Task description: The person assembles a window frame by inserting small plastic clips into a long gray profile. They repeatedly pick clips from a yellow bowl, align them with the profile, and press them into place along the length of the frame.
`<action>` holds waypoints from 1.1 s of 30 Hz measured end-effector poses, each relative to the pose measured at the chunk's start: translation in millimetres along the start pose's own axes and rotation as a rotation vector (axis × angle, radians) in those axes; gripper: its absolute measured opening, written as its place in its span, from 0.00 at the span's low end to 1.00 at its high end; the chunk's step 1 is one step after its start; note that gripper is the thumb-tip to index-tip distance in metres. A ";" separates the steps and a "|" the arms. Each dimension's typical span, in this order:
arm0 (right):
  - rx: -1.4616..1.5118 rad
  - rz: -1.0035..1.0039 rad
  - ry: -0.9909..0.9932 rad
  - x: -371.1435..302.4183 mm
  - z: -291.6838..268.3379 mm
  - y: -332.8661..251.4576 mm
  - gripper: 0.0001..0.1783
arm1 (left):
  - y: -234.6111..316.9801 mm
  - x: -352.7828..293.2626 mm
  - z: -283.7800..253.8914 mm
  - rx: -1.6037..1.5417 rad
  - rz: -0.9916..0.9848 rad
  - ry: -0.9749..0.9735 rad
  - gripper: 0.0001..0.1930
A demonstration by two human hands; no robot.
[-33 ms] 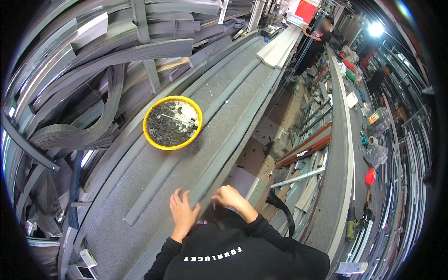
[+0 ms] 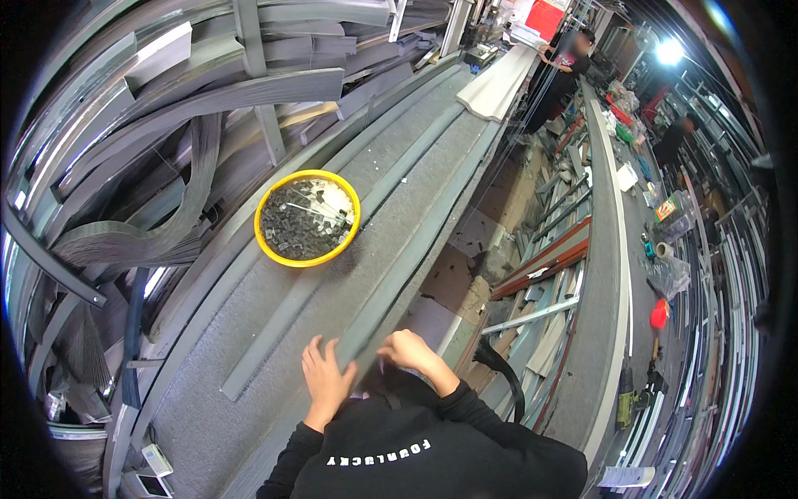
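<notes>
Over the near part of a long grey workbench, my left hand (image 2: 327,378) is held with its fingers apart and nothing visible in it. It is beside a long grey strip (image 2: 397,287) that runs along the bench edge; whether it touches the strip is unclear. My right hand (image 2: 413,353) is just right of the strip's near end, fingers curled inward. Whatever those fingers hold, if anything, is hidden. Farther up the bench stands a yellow-rimmed basin (image 2: 304,263) filled with small dark grey pieces and some white ones. Another grey strip (image 2: 264,348) lies left of my left hand.
Stacked grey profiles (image 2: 274,87) crowd the left side. A pale moulded panel (image 2: 497,87) lies at the bench's far end, near a person in dark clothing (image 2: 549,91). Right of a gap holding offcuts (image 2: 540,274), a second long bench (image 2: 607,274) runs alongside.
</notes>
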State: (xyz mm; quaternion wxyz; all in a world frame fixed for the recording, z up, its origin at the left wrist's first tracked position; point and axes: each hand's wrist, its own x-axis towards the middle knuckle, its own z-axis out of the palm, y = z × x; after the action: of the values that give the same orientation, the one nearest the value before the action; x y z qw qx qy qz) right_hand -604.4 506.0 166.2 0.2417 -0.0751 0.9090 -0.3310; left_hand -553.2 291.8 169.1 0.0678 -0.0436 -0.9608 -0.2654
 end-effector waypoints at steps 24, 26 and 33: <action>-0.057 -0.415 0.277 97.0 -162.6 -53.0 0.13 | -0.5 6.3 -1.2 -0.069 -0.194 -0.002 0.31; -0.004 -0.461 0.330 131.7 -171.8 -71.7 0.11 | -0.5 6.1 -1.5 -0.020 -0.191 -0.033 0.29; -0.002 -0.639 0.386 224.5 -147.7 -113.9 0.08 | 6.4 7.8 -4.0 0.003 -0.258 -0.010 0.24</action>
State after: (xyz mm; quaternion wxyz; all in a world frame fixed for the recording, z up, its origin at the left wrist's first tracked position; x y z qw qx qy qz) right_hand -875.0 435.3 249.5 -0.0498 -0.2914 0.8688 -0.3971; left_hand -559.7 295.6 176.9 0.0283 0.0789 -0.9591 -0.2703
